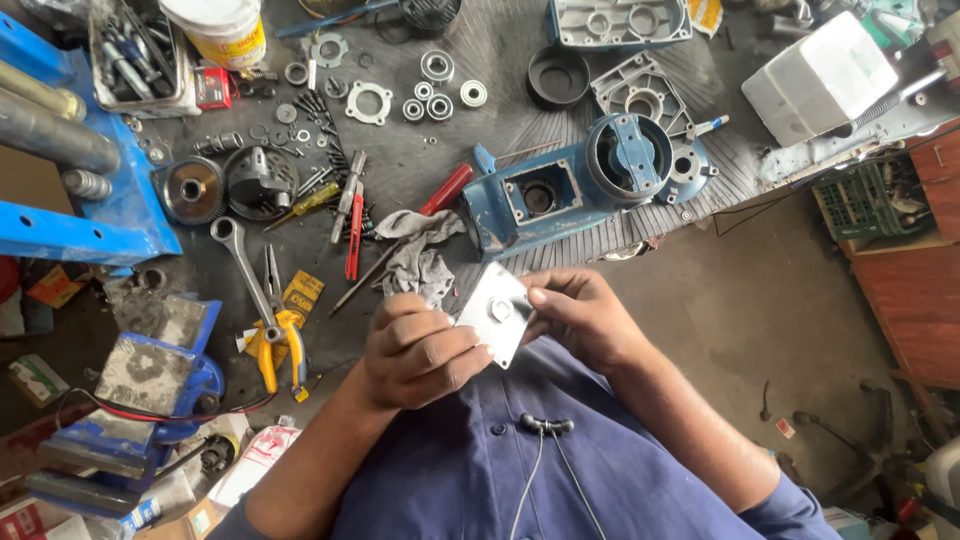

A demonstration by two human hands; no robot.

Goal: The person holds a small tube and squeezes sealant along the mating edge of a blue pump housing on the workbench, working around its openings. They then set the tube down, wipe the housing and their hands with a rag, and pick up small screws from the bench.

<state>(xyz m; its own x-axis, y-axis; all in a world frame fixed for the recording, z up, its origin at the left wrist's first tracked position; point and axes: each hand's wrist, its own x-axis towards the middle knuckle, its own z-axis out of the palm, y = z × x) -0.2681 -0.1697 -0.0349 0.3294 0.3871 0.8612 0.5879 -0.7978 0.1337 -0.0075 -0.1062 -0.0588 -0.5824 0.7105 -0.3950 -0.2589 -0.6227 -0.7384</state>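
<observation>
I see both hands pinching one square metal cover plate [495, 312] close to the chest, at frame centre. My left hand [420, 352] curls onto its edge from eight o'clock, my right hand [580, 318] grips from three o'clock. The plate tilts, its diagonal running toward one o'clock, where the blue gearbox housing [580, 190] lies on the bench, nearer my right hand.

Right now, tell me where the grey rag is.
In the head view, the grey rag lies crumpled on the bench just above the left hand, beside the blue housing.
</observation>
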